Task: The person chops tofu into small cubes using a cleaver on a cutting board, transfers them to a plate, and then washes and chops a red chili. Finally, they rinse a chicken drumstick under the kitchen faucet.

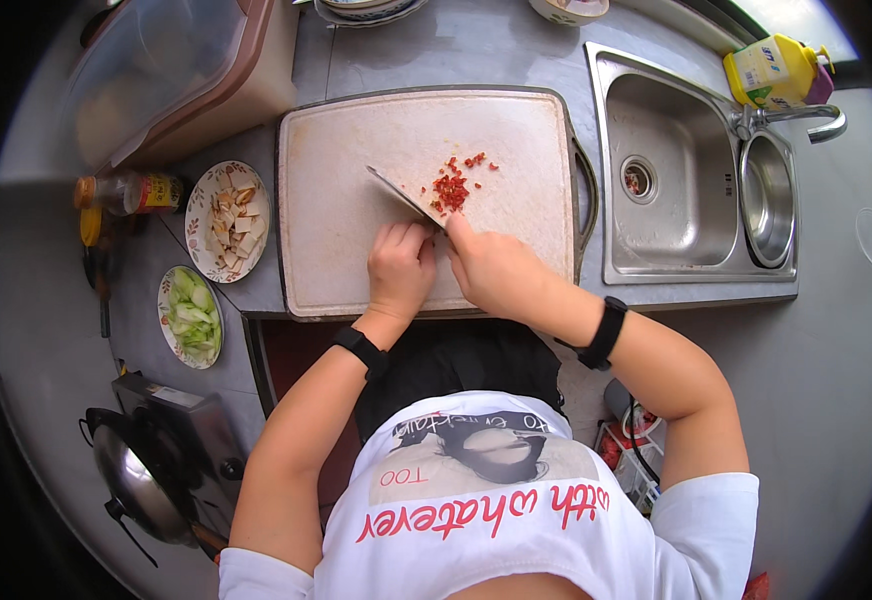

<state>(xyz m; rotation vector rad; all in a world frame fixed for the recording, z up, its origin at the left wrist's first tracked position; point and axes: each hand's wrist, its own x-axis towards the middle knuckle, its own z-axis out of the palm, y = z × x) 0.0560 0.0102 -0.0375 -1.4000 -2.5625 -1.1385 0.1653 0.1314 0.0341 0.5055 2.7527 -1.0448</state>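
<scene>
My right hand (492, 262) grips a kitchen knife (406, 199) above the white cutting board (331, 255); the handle is hidden in my fist. The blade points up and to the left, seen nearly edge-on. Against the near side of the blade are the curled fingers of my left hand (402, 266); whether they hold anything is hidden. Just beyond the knife lies a small heap of chopped red chili (451, 191), with loose bits scattered around it on the board.
Left of the board stand a plate of cut pale pieces (237, 225), a plate of sliced green vegetable (194, 319), a jar (136, 193) and a large lidded bin (203, 90). A lidded pan (136, 480) sits lower left. Right is a steel sink (672, 165) with a faucet (796, 112).
</scene>
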